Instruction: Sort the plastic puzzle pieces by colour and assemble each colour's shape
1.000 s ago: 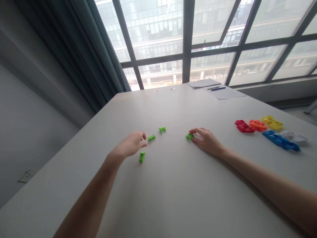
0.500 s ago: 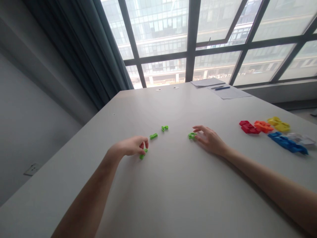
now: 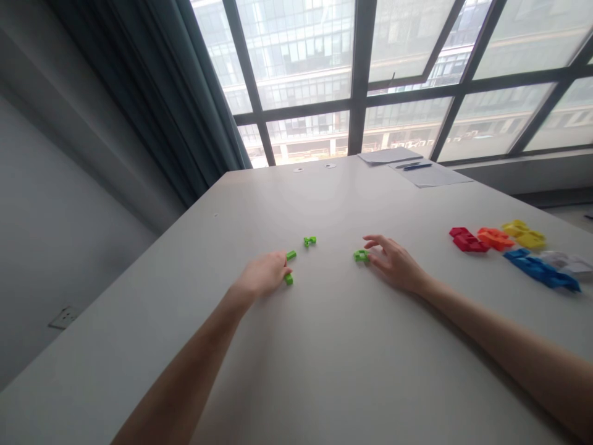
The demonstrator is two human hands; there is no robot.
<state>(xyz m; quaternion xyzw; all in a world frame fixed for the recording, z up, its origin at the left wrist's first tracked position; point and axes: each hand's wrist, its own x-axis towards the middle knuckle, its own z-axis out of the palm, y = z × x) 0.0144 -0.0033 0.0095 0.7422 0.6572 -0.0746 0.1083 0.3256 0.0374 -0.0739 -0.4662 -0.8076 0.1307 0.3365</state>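
Note:
My left hand (image 3: 265, 275) is closed on a small green plastic block (image 3: 289, 279), which sticks out past the thumb; the other fingers are mostly hidden behind the hand. Just beyond the fingertips lies a second green block (image 3: 291, 254), partly covered by the hand. A notched green piece (image 3: 310, 241) rests a little farther off on the white table (image 3: 324, 346). On the right, my right hand (image 3: 391, 262) lies with its fingers apart and curved, thumb and fingertips beside a green piece (image 3: 361, 255) with an opening in it. Whether they press on it is hard to see.
To the right sit red (image 3: 467, 240), orange (image 3: 495, 238), yellow (image 3: 523, 235), blue (image 3: 541, 270) and whitish blocks (image 3: 566, 263). Papers (image 3: 438, 176) with a pen (image 3: 417, 166) lie at the far edge, before the window. A dark curtain (image 3: 152, 93) hangs at the left.
My left hand has moved right and slightly away from me, carrying the green block towards the other green block. My right hand and its piece have stayed in place.

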